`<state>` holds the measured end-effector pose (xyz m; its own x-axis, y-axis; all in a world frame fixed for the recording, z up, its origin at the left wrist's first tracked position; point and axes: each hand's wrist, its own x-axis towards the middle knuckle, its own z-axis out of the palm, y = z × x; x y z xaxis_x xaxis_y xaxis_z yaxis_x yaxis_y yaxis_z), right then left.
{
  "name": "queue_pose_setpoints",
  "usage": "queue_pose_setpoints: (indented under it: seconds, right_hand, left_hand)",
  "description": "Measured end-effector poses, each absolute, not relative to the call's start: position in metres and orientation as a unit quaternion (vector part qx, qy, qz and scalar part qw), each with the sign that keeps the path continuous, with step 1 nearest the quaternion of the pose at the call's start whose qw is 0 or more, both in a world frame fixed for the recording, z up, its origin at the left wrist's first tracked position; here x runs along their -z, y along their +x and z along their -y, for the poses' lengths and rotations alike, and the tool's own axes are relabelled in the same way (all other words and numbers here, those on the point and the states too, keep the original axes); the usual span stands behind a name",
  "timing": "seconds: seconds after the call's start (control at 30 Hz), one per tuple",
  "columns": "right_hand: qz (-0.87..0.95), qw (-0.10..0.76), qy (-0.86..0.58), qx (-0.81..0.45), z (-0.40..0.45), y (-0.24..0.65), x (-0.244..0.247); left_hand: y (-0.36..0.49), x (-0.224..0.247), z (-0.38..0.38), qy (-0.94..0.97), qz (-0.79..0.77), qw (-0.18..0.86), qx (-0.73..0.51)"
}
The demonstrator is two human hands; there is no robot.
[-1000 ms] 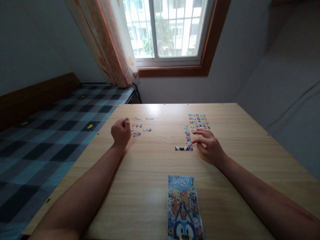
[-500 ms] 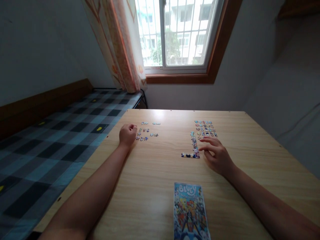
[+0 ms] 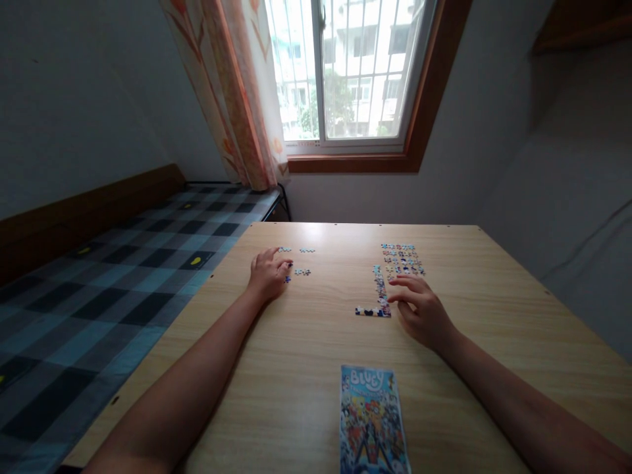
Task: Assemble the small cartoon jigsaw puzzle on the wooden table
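Observation:
My left hand point(image 3: 269, 273) is over the loose jigsaw pieces on the left, its fingers stretched out and apart. It covers part of that group; a few dark blue pieces point(image 3: 287, 280) show at its fingertips. Close by lie a short row of pieces point(image 3: 303, 272) and two pale blue rows point(image 3: 307, 250) farther back. On the right, my right hand point(image 3: 419, 306) has its fingers spread beside the joined L-shaped puzzle edge point(image 3: 380, 286). Its fingertips are near the strip's right side; whether they touch it I cannot tell. Beyond them lies a block of sorted pieces point(image 3: 402, 257).
A Bluey picture sheet or box point(image 3: 372, 421) lies at the near middle of the wooden table point(image 3: 296, 368). A bed with a checked cover point(image 3: 143, 263) stands to the left. Behind the table are a curtain point(image 3: 241, 99) and a barred window point(image 3: 360, 79).
My left hand has moved right over the left group of pieces, and its curled fingers have opened out. My right hand stays beside the strip. The camera view has shifted slightly.

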<state>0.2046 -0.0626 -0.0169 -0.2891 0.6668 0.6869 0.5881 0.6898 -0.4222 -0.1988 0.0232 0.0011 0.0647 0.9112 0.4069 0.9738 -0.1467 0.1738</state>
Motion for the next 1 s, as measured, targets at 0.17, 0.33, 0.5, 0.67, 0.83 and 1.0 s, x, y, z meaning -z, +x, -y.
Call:
queue_pose_setpoints:
  seconds: [0.17, 0.33, 0.5, 0.67, 0.83, 1.0]
  right_hand:
    - [0.805, 0.452, -0.381, -0.04, 0.061, 0.201, 0.015]
    - [0.804, 0.454, -0.383, -0.035, 0.058, 0.2, 0.017]
    - [0.804, 0.452, -0.385, -0.034, 0.057, 0.201, 0.018]
    - [0.807, 0.453, -0.378, -0.025, 0.058, 0.2, 0.016]
    - [0.824, 0.433, -0.364, -0.015, 0.062, 0.198, 0.013]
    - [0.849, 0.402, -0.343, -0.011, 0.068, 0.194, 0.01]
  left_hand:
    - [-0.195, -0.001, -0.028, -0.735, 0.65, 0.063, 0.184]
    - [-0.178, -0.006, -0.03, -0.74, 0.651, 0.048, 0.164]
    - [-0.14, -0.009, -0.03, -0.779, 0.599, 0.072, 0.169]
    - [-0.097, -0.02, -0.014, -0.809, 0.576, 0.042, 0.111]
    - [-0.076, -0.029, 0.026, -0.862, 0.493, 0.055, 0.101]
    - [-0.074, -0.034, 0.052, -0.878, 0.464, 0.04, 0.105]
